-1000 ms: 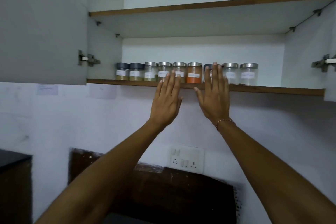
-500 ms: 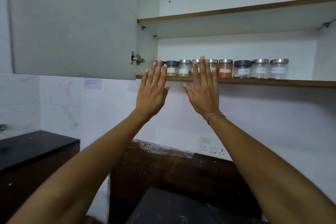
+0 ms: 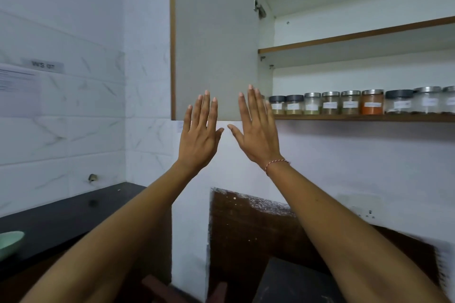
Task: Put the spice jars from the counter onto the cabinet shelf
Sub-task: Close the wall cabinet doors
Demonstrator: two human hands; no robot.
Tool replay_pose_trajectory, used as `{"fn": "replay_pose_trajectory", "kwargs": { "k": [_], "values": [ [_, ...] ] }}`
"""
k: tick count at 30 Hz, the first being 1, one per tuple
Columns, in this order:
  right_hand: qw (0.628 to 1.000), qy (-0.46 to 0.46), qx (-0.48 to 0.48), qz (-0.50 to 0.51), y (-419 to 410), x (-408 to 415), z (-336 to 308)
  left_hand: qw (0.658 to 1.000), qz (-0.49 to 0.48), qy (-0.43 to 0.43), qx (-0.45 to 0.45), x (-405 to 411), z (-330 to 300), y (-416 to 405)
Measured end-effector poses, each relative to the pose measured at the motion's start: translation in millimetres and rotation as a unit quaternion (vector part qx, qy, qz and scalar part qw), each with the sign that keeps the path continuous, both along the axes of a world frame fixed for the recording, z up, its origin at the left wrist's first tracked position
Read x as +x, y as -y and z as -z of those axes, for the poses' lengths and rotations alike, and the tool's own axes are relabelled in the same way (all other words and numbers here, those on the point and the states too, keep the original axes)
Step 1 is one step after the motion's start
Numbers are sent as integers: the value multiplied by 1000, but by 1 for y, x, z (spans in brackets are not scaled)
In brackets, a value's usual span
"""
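- Spice jars [image 3: 349,103] stand in a single row along the front edge of the cabinet shelf [image 3: 369,117], right of the open door [image 3: 214,39], labels facing out.
- Left hand [image 3: 198,135] and right hand [image 3: 258,133]: raised, fingers straight and spread, holding nothing.
- Judgement: placement appears complete; no jar visible on the dark counter [image 3: 61,216] at left.
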State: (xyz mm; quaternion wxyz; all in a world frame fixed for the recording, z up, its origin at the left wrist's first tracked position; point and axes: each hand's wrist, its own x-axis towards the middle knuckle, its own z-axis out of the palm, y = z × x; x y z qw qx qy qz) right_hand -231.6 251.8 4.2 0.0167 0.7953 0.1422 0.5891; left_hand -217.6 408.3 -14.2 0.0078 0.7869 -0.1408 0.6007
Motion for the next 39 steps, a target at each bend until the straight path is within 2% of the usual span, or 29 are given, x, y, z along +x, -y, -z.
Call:
{"fn": "replay_pose_trajectory", "kwargs": {
  "k": [10, 16, 21, 28, 34, 39],
  "values": [
    [998, -35, -60, -8, -74, 24, -19, 998, -31, -25, -51, 18, -17, -74],
    [995, -43, -93, -20, -103, 49, -9, 991, -40, -122, -21, 38, -7, -95],
    [992, -51, -112, -27, -116, 57, -8, 989, 34, -144, 8, 42, -5, -103],
    [990, -70, -117, -31, -109, 57, -10, 976, 137, -154, -62, 41, -4, -81],
    [987, -74, -139, -38, -85, 42, -10, 978, 168, -123, -24, 23, 0, -67],
    [989, -46, -127, -52, -56, 18, -16, 977, 181, -100, 57, 8, -4, -40]
  ]
}}
